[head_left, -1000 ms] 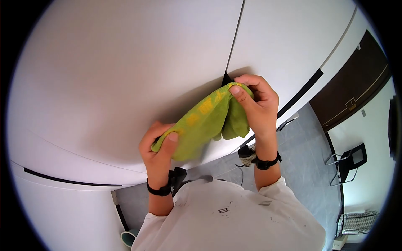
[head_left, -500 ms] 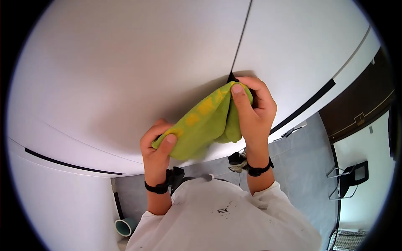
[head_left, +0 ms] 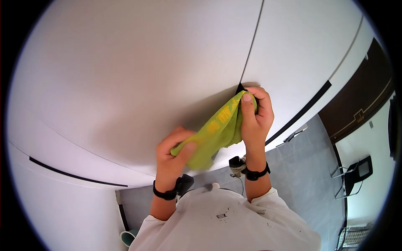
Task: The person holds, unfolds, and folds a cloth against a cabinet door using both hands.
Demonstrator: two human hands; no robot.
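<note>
A green cloth with yellow printing (head_left: 215, 134) is stretched slantwise in front of a white panel (head_left: 138, 75). My left hand (head_left: 176, 150) pinches its lower left end, thumb in front and fingers behind. The upper right corner is gripped by my right hand (head_left: 256, 115), close to a dark gap at the foot of the panel's seam. Folds of the cloth hang down between the two hands. Each wrist wears a black strap with a small dark device.
Black handle strips run along the panels at lower left (head_left: 77, 171) and right (head_left: 299, 111). At right are a black chair (head_left: 358, 173) and a dark brown door (head_left: 362, 96). A pale green bucket (head_left: 127, 237) stands at lower left on the grey floor (head_left: 297, 167).
My left hand has moved right and nearer to my right hand, so the cloth spans a shorter, steeper line. Both hands still hold it, and the view has shifted slightly.
</note>
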